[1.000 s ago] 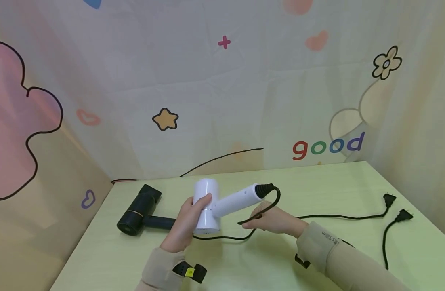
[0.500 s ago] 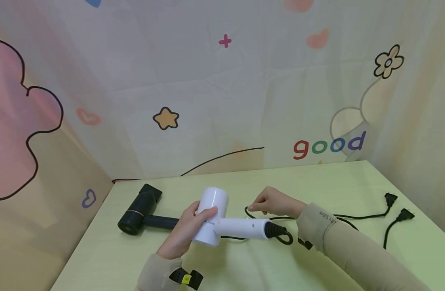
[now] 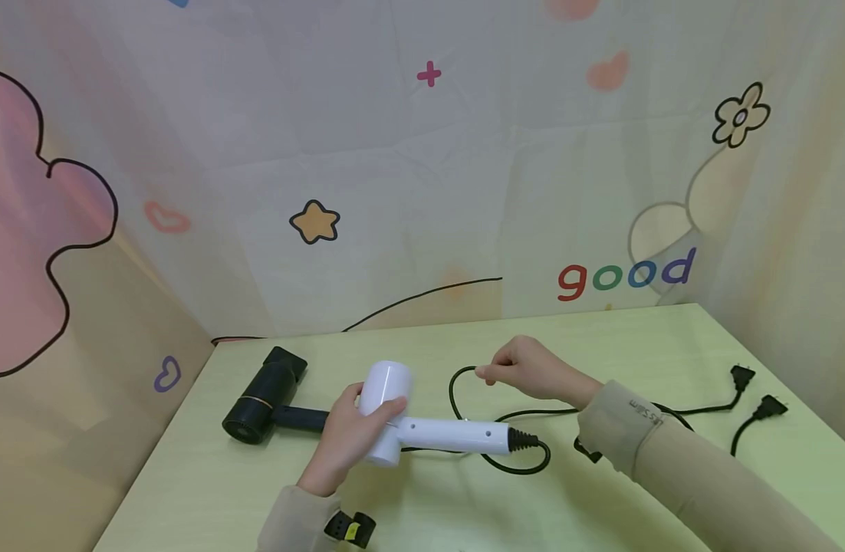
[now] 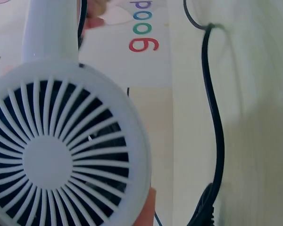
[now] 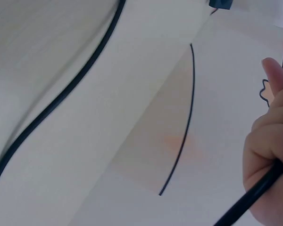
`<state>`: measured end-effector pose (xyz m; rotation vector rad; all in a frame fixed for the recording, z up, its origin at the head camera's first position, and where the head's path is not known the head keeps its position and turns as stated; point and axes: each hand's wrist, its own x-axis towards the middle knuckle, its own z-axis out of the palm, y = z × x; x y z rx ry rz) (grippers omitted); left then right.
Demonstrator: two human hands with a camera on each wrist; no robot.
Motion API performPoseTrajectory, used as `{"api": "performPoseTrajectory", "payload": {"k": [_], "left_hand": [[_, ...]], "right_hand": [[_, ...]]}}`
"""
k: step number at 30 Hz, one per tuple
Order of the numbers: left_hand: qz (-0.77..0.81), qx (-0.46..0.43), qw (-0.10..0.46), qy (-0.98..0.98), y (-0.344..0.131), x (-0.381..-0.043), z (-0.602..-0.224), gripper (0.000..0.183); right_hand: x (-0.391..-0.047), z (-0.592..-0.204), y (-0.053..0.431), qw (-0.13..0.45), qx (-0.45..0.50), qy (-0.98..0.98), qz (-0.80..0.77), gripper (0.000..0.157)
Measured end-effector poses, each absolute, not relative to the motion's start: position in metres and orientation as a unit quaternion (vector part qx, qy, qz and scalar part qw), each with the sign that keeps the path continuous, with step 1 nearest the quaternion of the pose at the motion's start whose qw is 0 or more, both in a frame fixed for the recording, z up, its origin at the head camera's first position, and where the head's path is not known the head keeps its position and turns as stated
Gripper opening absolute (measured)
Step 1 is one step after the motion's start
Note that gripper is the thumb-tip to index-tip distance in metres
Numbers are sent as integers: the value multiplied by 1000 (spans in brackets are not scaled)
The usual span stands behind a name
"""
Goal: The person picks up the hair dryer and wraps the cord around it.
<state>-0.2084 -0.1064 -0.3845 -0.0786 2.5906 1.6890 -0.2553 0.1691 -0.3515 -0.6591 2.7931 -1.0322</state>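
My left hand (image 3: 356, 429) grips the head of a white hair dryer (image 3: 450, 435), thumb across its near side. The dryer's handle points right, and its round slatted grille (image 4: 47, 162) fills much of the left wrist view. From the handle's ribbed end a black cord (image 3: 452, 391) loops round and passes behind the handle. My right hand (image 3: 536, 369) pinches that cord farther back, above the table; in the right wrist view the cord (image 5: 254, 195) runs through the curled fingers (image 5: 269, 146). A black hair dryer (image 3: 262, 399) lies left of my left hand, which partly hides its handle.
Two black plugs (image 3: 742, 377) (image 3: 770, 407) lie on the right of the pale table (image 3: 602, 337), their cords trailing left and toward the front. A second cord stretch (image 3: 533, 412) lies beneath my right hand. A printed curtain (image 3: 395, 153) hangs along the back edge.
The white dryer's handle has tipped down from slanting upward to nearly level. My right hand has moved up and back from near the handle's end, drawing the cord into a wider loop.
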Motion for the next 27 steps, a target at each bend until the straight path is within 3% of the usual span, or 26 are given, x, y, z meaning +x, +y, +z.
{"api": "performPoseTrajectory", "payload": {"k": [12, 27], "left_hand": [[472, -63, -52, 878, -112, -215, -385, 79], [444, -109, -71, 887, -118, -231, -391, 81]], "right_hand": [[-240, -334, 174, 33, -240, 906, -348, 34], [-215, -328, 167, 74, -281, 869, -401, 27]]}}
